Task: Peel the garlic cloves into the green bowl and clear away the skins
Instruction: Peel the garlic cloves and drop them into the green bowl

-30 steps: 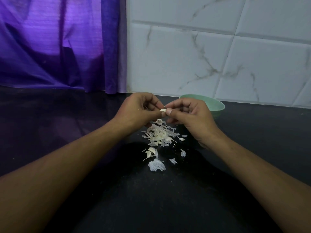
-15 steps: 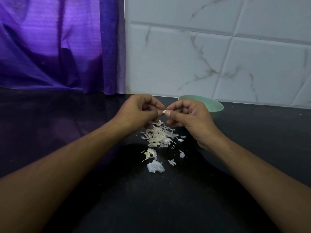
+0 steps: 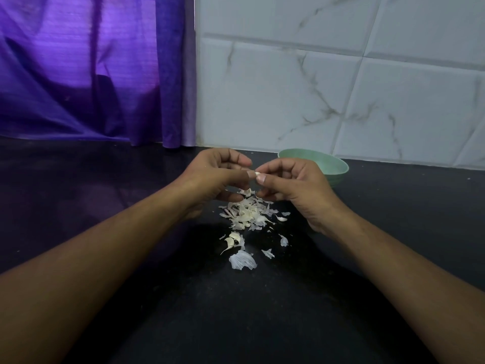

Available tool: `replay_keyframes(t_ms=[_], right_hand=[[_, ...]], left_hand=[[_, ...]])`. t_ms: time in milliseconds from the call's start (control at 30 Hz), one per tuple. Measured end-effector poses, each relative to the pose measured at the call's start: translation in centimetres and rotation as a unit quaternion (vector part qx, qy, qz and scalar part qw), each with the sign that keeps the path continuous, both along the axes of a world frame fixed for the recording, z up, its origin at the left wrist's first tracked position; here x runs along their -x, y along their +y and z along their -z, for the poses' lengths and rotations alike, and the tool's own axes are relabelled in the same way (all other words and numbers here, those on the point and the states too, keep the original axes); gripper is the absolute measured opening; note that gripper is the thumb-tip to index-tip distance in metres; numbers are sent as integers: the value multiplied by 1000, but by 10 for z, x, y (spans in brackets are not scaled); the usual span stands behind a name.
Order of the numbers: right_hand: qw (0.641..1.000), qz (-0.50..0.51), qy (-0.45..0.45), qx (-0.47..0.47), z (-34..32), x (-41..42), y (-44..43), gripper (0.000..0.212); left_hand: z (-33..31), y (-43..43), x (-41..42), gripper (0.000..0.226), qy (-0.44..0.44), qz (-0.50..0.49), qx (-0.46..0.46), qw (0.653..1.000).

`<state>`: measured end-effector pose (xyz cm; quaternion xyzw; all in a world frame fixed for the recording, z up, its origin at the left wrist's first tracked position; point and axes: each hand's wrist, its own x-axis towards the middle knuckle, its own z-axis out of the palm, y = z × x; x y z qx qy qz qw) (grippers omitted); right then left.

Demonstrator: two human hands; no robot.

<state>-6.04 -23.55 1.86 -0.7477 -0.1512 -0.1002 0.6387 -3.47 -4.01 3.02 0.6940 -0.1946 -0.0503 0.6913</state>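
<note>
Clove: garlic clove (image 3: 257,175) is held up between both hands, just left of the green bowl (image 3: 334,165); only a small pale tip shows.
Left hand: left hand (image 3: 217,177), on the far side of the clove from the bowl, has its fingers curled, with thumb and forefinger pinching the clove.
Right hand: right hand (image 3: 291,185) pinches the clove's other end between thumb and forefinger, in front of the bowl's left rim.
Skins: heap of skins (image 3: 248,214) lies on the black counter (image 3: 262,311), left of the bowl and nearer me, right under the hands. Loose flakes and one curved pale piece (image 3: 230,241) lie farther from the bowl.
Bowl contents: hidden from this angle, so I cannot tell.
Handling: I judge the clove to be light, firm and slick once bare. Its skin is papery, tears readily and clings to fingers.
Where to hold: by the two ends, with fingertips only, a nail lifting the skin at the tip.
Stage: peeling seems under way; the skins are not yet cleared.
</note>
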Motion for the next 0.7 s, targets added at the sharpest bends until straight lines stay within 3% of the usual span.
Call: replay_keyframes(t_ms=[700], right_hand=[[999,-30,-22,24,-4,5,2,15]], left_hand=[[-3,7,-2,29,38,84,-11,996]])
